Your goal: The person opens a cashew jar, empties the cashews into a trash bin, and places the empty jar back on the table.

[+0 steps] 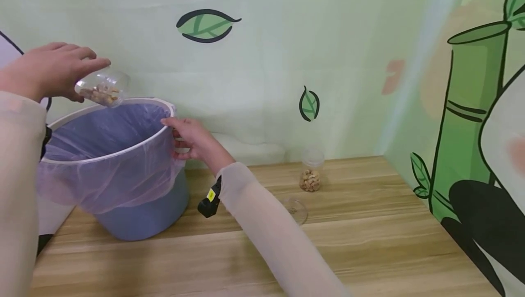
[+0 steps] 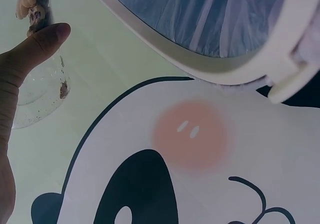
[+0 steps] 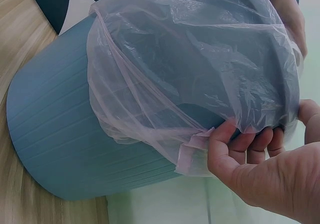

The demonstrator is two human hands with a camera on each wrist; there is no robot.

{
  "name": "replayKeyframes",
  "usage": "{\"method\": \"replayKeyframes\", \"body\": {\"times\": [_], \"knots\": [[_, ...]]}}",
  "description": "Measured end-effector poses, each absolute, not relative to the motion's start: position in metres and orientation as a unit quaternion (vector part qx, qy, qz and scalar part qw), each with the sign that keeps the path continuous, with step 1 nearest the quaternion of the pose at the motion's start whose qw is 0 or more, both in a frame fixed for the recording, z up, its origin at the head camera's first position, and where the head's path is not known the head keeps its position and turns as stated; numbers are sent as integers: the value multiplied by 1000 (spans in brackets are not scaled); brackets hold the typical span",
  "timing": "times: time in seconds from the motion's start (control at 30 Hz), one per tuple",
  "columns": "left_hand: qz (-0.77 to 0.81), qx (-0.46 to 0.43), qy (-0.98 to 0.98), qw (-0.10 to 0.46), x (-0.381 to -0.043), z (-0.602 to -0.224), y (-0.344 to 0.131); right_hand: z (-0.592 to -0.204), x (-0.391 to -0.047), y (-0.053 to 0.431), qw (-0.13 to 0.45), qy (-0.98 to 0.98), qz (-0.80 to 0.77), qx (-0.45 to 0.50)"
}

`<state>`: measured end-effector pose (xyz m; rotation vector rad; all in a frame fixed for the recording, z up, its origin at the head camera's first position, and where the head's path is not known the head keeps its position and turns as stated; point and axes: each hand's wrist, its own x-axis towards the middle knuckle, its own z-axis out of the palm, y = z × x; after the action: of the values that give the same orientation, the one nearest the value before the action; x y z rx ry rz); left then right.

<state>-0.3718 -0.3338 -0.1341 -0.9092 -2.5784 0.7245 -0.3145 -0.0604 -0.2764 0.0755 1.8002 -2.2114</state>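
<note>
A tilted jar [image 1: 116,79] of nuts [image 1: 100,94] is grasped by the left hand [image 1: 57,70] near a lined bin [image 1: 141,222], whose rim [image 1: 119,151] is gripped by the right hand [image 1: 193,140]; another jar [image 1: 311,162] is seen on the table [image 1: 369,242].

A light wood-grain desk [image 1: 369,224] carries the things. A blue trash bin [image 1: 141,224] stands on it, directly left of the right hand [image 1: 188,140] and reaching below it. Well to that hand's right, a clear jar [image 1: 311,171] stands upright with nuts [image 1: 310,181] inside; a transparent round lid [image 1: 298,210] lies lower, nearer the person.
</note>
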Motion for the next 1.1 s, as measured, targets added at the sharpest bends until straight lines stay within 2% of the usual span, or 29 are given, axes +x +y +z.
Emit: {"method": "replayKeyframes", "body": {"times": [1.1], "knots": [[269,-352,-884,149,-377,-142,-329,-276,-315,-62,139,623,-770,28]]}}
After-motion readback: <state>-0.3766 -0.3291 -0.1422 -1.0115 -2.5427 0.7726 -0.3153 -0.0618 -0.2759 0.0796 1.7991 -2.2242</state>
